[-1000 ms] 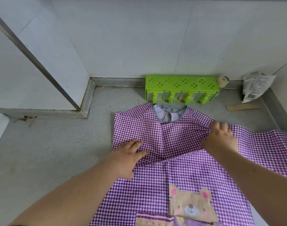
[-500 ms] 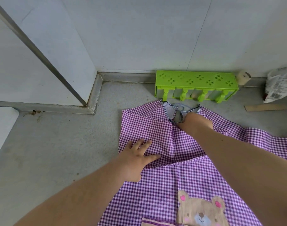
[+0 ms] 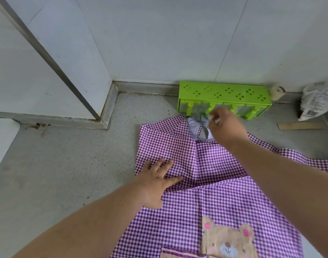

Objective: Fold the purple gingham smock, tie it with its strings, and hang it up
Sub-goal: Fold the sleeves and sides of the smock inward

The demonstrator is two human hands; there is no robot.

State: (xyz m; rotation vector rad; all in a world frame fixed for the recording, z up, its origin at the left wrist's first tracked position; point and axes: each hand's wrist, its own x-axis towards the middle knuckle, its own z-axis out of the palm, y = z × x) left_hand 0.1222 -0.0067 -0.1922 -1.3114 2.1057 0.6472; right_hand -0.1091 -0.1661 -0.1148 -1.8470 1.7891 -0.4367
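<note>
The smock [image 3: 206,174] is shown spread flat on the floor [image 3: 75,174], its neck toward the green rack [image 3: 223,101] by the wall; one side is folded in over the middle, the other sleeve lies spread to the right. The left hand [image 3: 157,183] is laid flat, fingers straight, on the folded panel near its left edge. The right hand [image 3: 224,127] is raised over the neck opening, its fingers drawn together as if pinching a string [image 3: 202,112]; motion blur leaves the grip uncertain.

The step in hand is judged to be the freeing of the neck strings before further folding. It is best done with the fold kept pinned under the flat palm while the string is drawn clear of the collar and laid outward, so that it is not trapped inside later folds. Pull should be kept light, lest the folded panel be dragged askew.
</note>
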